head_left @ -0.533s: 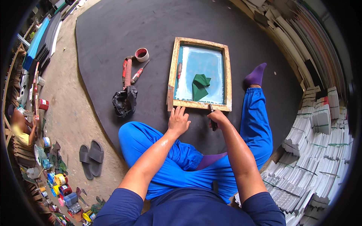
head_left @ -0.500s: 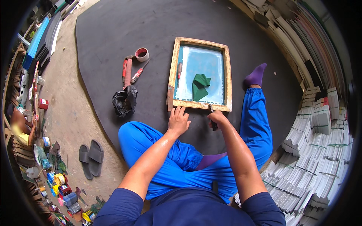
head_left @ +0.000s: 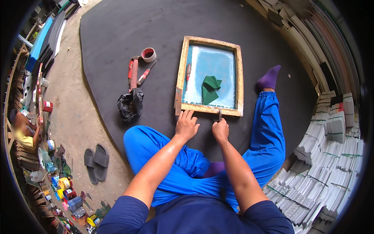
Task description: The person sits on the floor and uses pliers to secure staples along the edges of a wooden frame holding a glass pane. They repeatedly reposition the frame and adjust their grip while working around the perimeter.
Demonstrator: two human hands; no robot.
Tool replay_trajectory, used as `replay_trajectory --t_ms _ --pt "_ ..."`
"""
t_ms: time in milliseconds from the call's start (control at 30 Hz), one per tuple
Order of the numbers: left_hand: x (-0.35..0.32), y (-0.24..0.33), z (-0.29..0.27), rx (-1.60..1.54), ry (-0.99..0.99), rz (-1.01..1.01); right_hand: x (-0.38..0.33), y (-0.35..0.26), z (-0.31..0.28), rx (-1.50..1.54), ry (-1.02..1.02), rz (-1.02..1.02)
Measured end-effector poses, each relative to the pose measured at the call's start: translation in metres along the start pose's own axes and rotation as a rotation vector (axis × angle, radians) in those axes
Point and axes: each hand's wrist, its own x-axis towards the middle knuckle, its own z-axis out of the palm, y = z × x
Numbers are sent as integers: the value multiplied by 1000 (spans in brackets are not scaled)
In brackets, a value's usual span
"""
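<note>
A wooden screen-printing frame point(head_left: 240, 78) with blue-green mesh lies on the black sheet in front of me. On its mesh rest a crumpled green cloth point(head_left: 210, 89) and a screwdriver point(head_left: 188, 72) with a red handle. My left hand point(head_left: 187, 125) lies with fingers spread at the frame's near edge, close to its lower left corner, holding nothing. Closed around a dark, narrow hand tool point(head_left: 220, 114), perhaps pliers, my right hand point(head_left: 221, 130) brings the tool's tip against the near wooden bar. The fingers hide most of the tool.
To the left lie a tape roll point(head_left: 148, 55), a red-and-grey screwdriver point(head_left: 146, 74), a hammer-like tool point(head_left: 133, 74) and a black plastic bag point(head_left: 130, 105). Slippers point(head_left: 96, 163) sit beyond the black sheet point(head_left: 117, 27). Bundled white stacks point(head_left: 331, 156) line the right; another person point(head_left: 26, 130) is far left.
My right hand has turned more upright and shifted slightly left, and the tool's tip still meets the near bar. My left hand stays by the frame. The whole view has shifted a little.
</note>
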Motion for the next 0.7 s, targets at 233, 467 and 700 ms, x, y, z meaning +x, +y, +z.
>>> replay_trajectory --t_ms 233,467,700 --pt "6 -1 -10 -85 41 69 -24 12 1 -3 -245 -255" --pt "-5 -19 -6 -86 -22 173 -39 13 3 -93 -424 -410" --pt "-10 -21 -5 114 -215 20 -10 28 13 375 -765 -148"
